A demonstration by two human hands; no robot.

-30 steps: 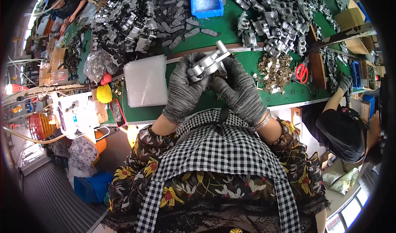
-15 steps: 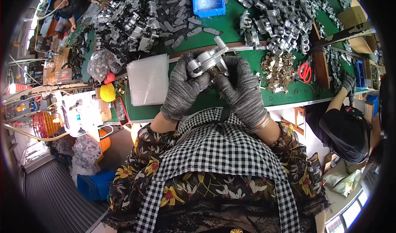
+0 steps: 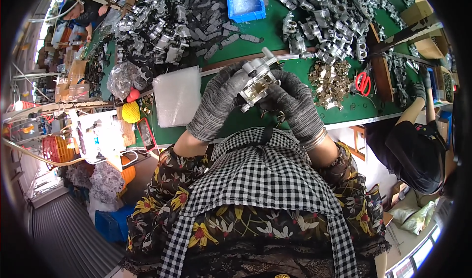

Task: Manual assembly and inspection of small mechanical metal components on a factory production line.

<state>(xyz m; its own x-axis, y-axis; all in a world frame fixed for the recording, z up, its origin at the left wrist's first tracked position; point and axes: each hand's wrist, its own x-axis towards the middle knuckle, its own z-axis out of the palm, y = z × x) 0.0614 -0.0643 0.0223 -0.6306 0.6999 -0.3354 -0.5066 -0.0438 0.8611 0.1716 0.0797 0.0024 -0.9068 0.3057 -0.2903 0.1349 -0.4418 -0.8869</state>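
A silver cast-metal brake caliper (image 3: 256,81) is held up over the near edge of the green table, its hollow side tilted toward me. My left hand (image 3: 216,101), in a grey knitted glove, is closed around the caliper's left side. From the right, my gloved right hand (image 3: 297,106) grips it too, fingers at the opening. Something small and dark shows just below the caliper between my hands; I cannot make it out. Thin metal clips (image 3: 330,84) lie heaped right of my right hand. To the left sits a stack of clear plastic sheets (image 3: 177,98).
Piles of calipers stand at far left (image 3: 155,29) and far right (image 3: 329,25). Between them are flat grey brake pads (image 3: 211,29) and a blue bin (image 3: 247,17). Red-handled scissors (image 3: 363,84) lie beside the clips. A co-worker (image 3: 413,145) works at right; another person (image 3: 86,15) is far left.
The caliper has been turned over in my hands, so its hollow side now faces me. My left hand has shifted up along its side.
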